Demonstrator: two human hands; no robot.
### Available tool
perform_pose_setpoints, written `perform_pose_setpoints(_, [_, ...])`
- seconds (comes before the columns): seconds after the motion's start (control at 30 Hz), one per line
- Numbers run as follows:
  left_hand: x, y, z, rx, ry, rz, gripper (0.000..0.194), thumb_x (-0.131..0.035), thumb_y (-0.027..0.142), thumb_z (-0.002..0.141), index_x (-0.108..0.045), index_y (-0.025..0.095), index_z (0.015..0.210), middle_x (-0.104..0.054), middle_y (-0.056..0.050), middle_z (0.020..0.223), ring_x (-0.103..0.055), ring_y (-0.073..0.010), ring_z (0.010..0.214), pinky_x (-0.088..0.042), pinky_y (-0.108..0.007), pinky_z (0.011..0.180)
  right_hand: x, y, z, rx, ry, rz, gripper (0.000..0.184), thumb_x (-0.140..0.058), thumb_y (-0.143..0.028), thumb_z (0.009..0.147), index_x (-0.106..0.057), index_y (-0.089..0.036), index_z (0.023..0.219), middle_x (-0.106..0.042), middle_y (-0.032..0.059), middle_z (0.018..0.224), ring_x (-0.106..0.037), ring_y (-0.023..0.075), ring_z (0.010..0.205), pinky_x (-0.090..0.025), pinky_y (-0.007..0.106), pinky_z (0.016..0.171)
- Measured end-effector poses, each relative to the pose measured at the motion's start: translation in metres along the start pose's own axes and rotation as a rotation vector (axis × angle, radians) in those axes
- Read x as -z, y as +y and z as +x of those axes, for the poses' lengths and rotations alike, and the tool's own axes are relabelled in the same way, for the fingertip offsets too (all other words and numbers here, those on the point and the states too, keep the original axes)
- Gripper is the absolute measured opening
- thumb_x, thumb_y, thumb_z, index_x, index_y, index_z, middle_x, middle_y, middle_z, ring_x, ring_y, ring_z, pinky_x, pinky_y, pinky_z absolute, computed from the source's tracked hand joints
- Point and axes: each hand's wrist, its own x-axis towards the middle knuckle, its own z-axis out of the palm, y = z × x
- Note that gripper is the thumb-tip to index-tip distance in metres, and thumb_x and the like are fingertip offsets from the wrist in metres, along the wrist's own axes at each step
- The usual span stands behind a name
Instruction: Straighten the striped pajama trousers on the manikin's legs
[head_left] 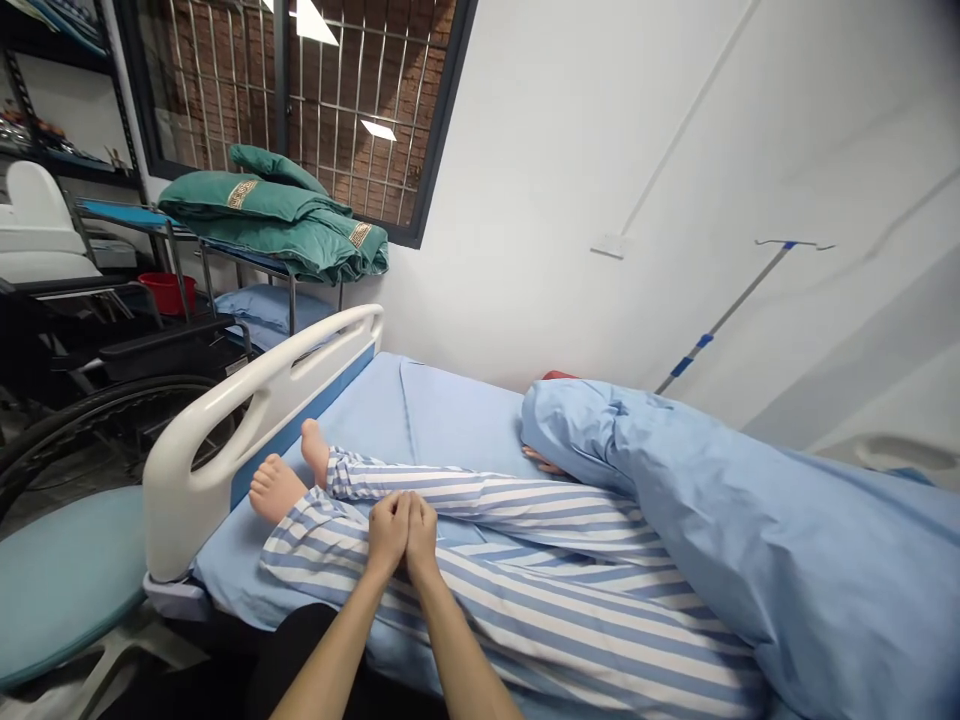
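A manikin lies on a hospital bed in blue-and-white striped pyjama trousers [525,570], its bare feet [279,488] pointing toward the bed's foot rail. My left hand [388,535] and my right hand [421,540] are pressed side by side, fingers closed, resting on the striped trouser legs near the shins. Neither hand visibly holds anything. A pale blue quilt [750,530] covers the manikin's upper body and hides its head, with a small hand-like part [544,460] showing at the quilt's edge.
A white bed rail [262,400] runs along the bed's left side. Beyond it stand a wheelchair [112,420] and a blue stool [67,590]. A cart holds folded green drapes [270,215], and a drip pole [720,320] leans at the right.
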Motion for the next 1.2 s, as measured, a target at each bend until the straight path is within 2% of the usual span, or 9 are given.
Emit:
perform_pose_setpoints(0.1, [-0.006,-0.002,-0.008,-0.021,-0.044,0.125,0.035,-0.032,0.037,0.082,-0.044,0.018,0.055,-0.050,0.001,0.054,-0.044,-0.0104,0.056,-0.029,-0.021,0.057,0.008,-0.009,0.000,-0.013,0.004,-0.017,0.040,-0.036,-0.047,0.081,-0.038,-0.019,0.053,-0.041,-0.0028,0.049,-0.035,0.0110,0.050,-0.030,0.023,0.048])
perform_pose_setpoints(0.2, [-0.005,-0.005,-0.011,-0.033,-0.076,0.264,0.034,-0.032,0.036,0.082,-0.044,0.018,0.056,-0.051,0.001,0.054,-0.044,-0.0103,0.055,-0.027,-0.022,0.057,0.030,-0.018,-0.004,0.064,-0.044,-0.145,0.039,-0.036,-0.043,0.084,-0.038,-0.018,0.054,-0.041,-0.0032,0.050,-0.035,0.0106,0.051,-0.027,0.023,0.050])
perform_pose_setpoints(0.37, [-0.005,0.001,-0.009,-0.014,-0.068,0.324,0.035,-0.033,0.037,0.081,-0.041,0.018,0.053,-0.048,0.002,0.052,-0.043,-0.0101,0.054,-0.025,-0.022,0.056,0.066,-0.011,-0.018,0.132,0.038,-0.305,0.037,-0.035,-0.038,0.086,-0.037,-0.018,0.054,-0.038,-0.0040,0.051,-0.033,0.0102,0.051,-0.023,0.024,0.052])
perform_pose_setpoints(0.57, [-0.029,0.023,-0.017,-0.046,-0.071,0.149,0.038,-0.030,0.039,0.083,-0.035,0.019,0.051,-0.040,0.003,0.048,-0.037,-0.0100,0.051,-0.027,-0.021,0.054,0.065,-0.006,-0.016,0.100,0.120,-0.240,0.038,-0.033,-0.038,0.085,-0.040,-0.019,0.053,-0.042,-0.0033,0.050,-0.036,0.0108,0.051,-0.025,0.023,0.050])
perform_pose_setpoints(0.77, [-0.044,0.021,-0.033,-0.037,-0.138,0.374,0.031,-0.037,0.033,0.081,-0.048,0.018,0.056,-0.055,-0.001,0.057,-0.045,-0.0113,0.058,-0.024,-0.022,0.057,0.083,-0.017,-0.009,0.084,0.095,-0.169,0.039,-0.035,-0.041,0.083,-0.038,-0.019,0.051,-0.040,-0.0038,0.048,-0.034,0.0107,0.050,-0.026,0.022,0.048])
perform_pose_setpoints(0.87, [-0.042,0.019,-0.033,-0.041,-0.142,0.388,0.033,-0.035,0.032,0.082,-0.048,0.018,0.055,-0.055,-0.001,0.058,-0.046,-0.0109,0.059,-0.023,-0.022,0.057,0.101,-0.013,-0.013,0.123,0.109,-0.223,0.039,-0.036,-0.041,0.084,-0.038,-0.019,0.053,-0.039,-0.0040,0.049,-0.034,0.0105,0.051,-0.025,0.023,0.050])
perform_pose_setpoints(1.0, [-0.045,0.028,-0.028,-0.038,-0.115,0.398,0.034,-0.036,0.033,0.081,-0.046,0.018,0.053,-0.053,0.001,0.054,-0.043,-0.0100,0.055,-0.022,-0.022,0.055,0.114,0.001,-0.018,0.095,0.220,-0.241,0.038,-0.035,-0.042,0.085,-0.038,-0.019,0.055,-0.040,-0.0036,0.052,-0.034,0.0110,0.053,-0.025,0.023,0.052])
perform_pose_setpoints(1.1, [-0.055,0.040,-0.030,-0.115,-0.103,0.390,0.036,-0.034,0.035,0.082,-0.045,0.018,0.053,-0.049,0.001,0.051,-0.041,-0.0095,0.053,-0.022,-0.022,0.055,0.115,0.007,-0.017,0.057,0.236,-0.207,0.039,-0.034,-0.043,0.085,-0.035,-0.019,0.054,-0.037,-0.0042,0.050,-0.033,0.0110,0.052,-0.026,0.023,0.052])
perform_pose_setpoints(1.2, [-0.070,0.045,-0.041,-0.173,-0.167,0.382,0.036,-0.034,0.035,0.083,-0.045,0.018,0.053,-0.050,0.001,0.051,-0.042,-0.0097,0.052,-0.023,-0.022,0.056,0.115,0.010,-0.014,0.033,0.218,-0.132,0.038,-0.034,-0.042,0.085,-0.036,-0.019,0.055,-0.037,-0.0044,0.051,-0.033,0.0108,0.053,-0.028,0.023,0.052])
